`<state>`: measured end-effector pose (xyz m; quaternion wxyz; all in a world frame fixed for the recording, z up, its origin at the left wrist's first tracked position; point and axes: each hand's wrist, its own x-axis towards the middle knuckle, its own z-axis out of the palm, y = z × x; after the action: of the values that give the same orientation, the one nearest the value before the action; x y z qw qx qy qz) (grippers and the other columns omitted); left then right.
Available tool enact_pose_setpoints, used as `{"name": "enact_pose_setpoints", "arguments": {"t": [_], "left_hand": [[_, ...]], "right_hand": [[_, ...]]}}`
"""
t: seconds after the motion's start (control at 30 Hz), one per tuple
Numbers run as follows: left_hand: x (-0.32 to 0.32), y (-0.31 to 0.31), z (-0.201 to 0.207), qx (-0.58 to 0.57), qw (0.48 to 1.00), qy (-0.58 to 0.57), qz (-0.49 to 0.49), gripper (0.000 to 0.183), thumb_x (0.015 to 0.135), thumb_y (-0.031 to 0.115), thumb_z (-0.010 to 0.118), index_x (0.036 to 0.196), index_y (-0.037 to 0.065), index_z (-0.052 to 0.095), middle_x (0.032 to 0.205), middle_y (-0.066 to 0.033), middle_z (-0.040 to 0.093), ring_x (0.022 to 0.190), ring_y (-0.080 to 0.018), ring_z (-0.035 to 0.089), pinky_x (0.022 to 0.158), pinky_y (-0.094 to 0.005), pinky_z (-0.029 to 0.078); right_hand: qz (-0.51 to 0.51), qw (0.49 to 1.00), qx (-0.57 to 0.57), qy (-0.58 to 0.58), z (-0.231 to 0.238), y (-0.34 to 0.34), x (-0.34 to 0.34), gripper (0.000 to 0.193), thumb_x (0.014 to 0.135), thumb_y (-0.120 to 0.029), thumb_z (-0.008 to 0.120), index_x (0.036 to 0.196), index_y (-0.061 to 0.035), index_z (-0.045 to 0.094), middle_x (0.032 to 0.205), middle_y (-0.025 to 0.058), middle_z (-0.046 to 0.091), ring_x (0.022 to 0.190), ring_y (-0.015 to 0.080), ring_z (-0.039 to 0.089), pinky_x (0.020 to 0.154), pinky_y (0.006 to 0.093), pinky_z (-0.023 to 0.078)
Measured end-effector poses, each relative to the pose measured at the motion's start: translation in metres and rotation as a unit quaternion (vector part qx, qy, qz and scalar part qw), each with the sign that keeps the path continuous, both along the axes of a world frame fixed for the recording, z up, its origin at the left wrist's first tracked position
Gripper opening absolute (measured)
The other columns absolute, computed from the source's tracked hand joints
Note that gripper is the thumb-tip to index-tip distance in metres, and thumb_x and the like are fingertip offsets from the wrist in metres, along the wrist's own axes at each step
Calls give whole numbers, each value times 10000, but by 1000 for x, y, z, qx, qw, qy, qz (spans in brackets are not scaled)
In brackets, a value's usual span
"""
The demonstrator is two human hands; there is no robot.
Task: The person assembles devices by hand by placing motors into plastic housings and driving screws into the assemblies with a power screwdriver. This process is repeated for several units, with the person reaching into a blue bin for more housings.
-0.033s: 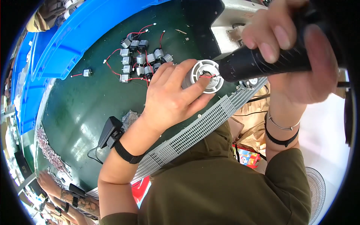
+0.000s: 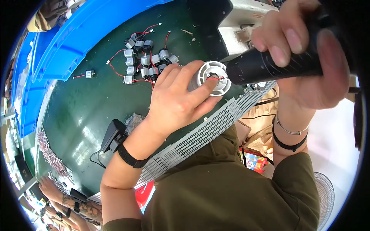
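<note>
In my left hand (image 2: 173, 96) is a round white plastic housing (image 2: 222, 88), its open side turned to the right. The fingers wrap its rim, and one fingertip presses inside beside short red and black wires (image 2: 216, 78). My right hand (image 2: 308, 86) is closed around a black cylindrical power screwdriver (image 2: 248, 69), held almost level. The tool's nose meets the right side of the housing; the exact contact point is hidden. Beyond my left hand lies a cluster of small silver motors (image 2: 145, 60) with red leads, and a single motor (image 2: 89, 74) sits apart to their left.
Blue plastic bins (image 2: 73, 42) border the far left. A perforated metal strip (image 2: 200, 133) runs along the green table's (image 2: 84, 111) near edge. A black device (image 2: 115, 133) stands by my left wrist. At lower left, another person's hand (image 2: 50, 188) is near a wire bundle (image 2: 54, 158).
</note>
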<state>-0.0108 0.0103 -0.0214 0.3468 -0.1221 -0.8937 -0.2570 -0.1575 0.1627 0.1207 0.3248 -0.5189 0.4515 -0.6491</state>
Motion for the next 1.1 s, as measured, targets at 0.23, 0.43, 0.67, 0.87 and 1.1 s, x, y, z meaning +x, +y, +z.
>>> {"name": "enact_pose_setpoints", "arguments": {"t": [0.23,0.43,0.67,0.87,1.1], "left_hand": [[3,1,5,-4,1000,-4,7,408,599,243,811,953,114,653,1047,-130,596,848,-302,581,756,-420,482],[6,-2,7,44,998,19,28,372,598,226,814,907,111,641,1070,-130,581,939,-295,576,843,-439,458],[133,-150,48,79,920,-143,356,486,721,199,756,1127,61,528,1043,-195,619,947,-330,627,796,-390,499],[189,-208,41,-207,813,-168,518,419,753,234,718,1147,145,610,1055,-150,591,935,-348,581,775,-417,473],[80,-175,25,-171,905,-258,293,299,785,174,667,1061,74,611,986,-126,603,917,-325,590,774,-417,489]], "right_hand": [[-76,984,-119,108,-26,-4,24,402,899,-214,441,1246,-12,411,848,25,456,738,130,469,749,339,391],[-133,983,-124,-27,-4,-14,29,370,921,-250,423,1189,5,412,869,45,431,770,158,452,779,361,378],[-352,935,-34,39,-3,-22,-1,300,921,-181,573,1119,32,498,959,103,613,840,192,581,787,314,469],[-374,924,-43,68,-15,-34,7,391,903,-193,609,1168,66,483,1013,130,609,889,208,589,843,346,478],[-382,919,-60,75,-14,-38,-1,383,906,-166,602,1179,69,475,1036,133,610,906,209,597,857,348,486]]}}
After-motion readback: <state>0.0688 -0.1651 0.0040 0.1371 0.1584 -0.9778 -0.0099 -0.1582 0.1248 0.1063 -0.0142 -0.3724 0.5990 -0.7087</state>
